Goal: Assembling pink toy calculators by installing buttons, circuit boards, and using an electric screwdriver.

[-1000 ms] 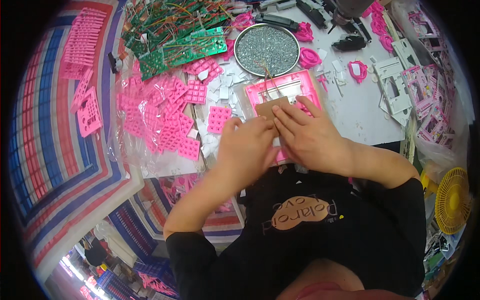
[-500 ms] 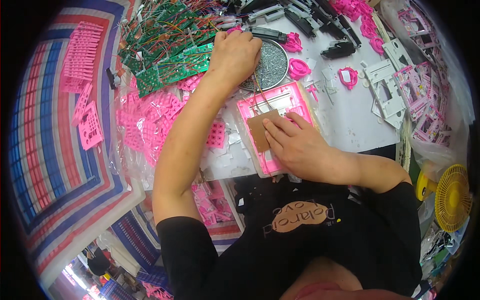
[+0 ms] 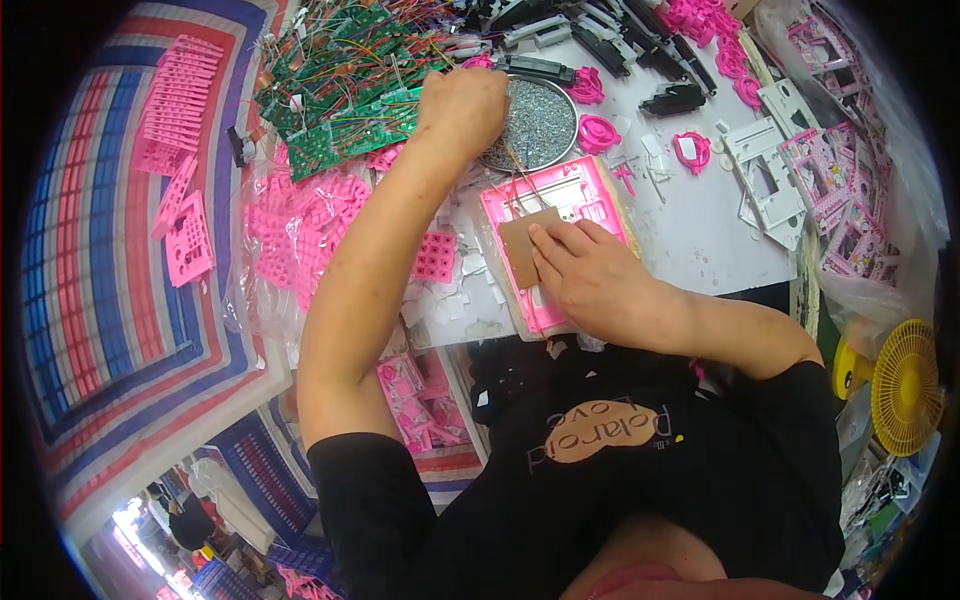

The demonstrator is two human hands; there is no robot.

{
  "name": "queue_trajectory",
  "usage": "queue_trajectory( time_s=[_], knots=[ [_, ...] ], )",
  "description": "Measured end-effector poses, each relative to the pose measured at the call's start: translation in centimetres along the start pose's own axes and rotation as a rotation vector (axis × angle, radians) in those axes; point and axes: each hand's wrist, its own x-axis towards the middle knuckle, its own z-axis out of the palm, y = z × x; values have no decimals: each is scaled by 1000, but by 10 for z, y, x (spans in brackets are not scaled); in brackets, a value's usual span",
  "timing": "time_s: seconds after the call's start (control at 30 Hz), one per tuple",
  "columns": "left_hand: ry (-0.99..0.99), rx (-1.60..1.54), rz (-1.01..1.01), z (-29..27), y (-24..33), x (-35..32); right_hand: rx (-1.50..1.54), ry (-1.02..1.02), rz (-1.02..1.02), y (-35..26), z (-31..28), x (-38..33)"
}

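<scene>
Evidently, left hand (image 3: 462, 112) bends over nine-o'clock rim of metal dish (image 3: 542, 122); fingertips hidden, so opening and any hold can't be made out. Dish sits at twelve o'clock of pink casing (image 3: 541, 312), likely for short reach. Brown board (image 3: 517, 256) lies on casing, toward nine o'clock; right hand (image 3: 592, 275), fingers outstretched, no grasp showing, rests across board, seemingly steadying; thumb hidden.

Assembly workshop, piled circuit boards (image 3: 350, 130), heaped metal bits (image 3: 541, 122)

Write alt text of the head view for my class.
A person's right hand rests on a brown board over a pink plastic casing; the left hand is by a round dish of tiny silvery parts, near wired green circuit boards.
</scene>
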Motion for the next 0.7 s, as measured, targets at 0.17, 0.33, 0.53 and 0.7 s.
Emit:
queue_trajectory(
  time_s=[0.17, 0.33, 0.53, 0.7],
  knots=[
    [278, -373, -176, -57, 25, -46, 34, 44, 17, -2, -2, 3],
    [178, -679, -192, -47, 95, -127, 155, 180, 120, 3, 5, -2],
    [197, -703, -291, -17, 121, -146, 469, 220, 10, 27, 4, 0],
    [30, -630, -304, -26, 119, -154, 637, 1088, 402, 112, -42, -25]
  ],
)
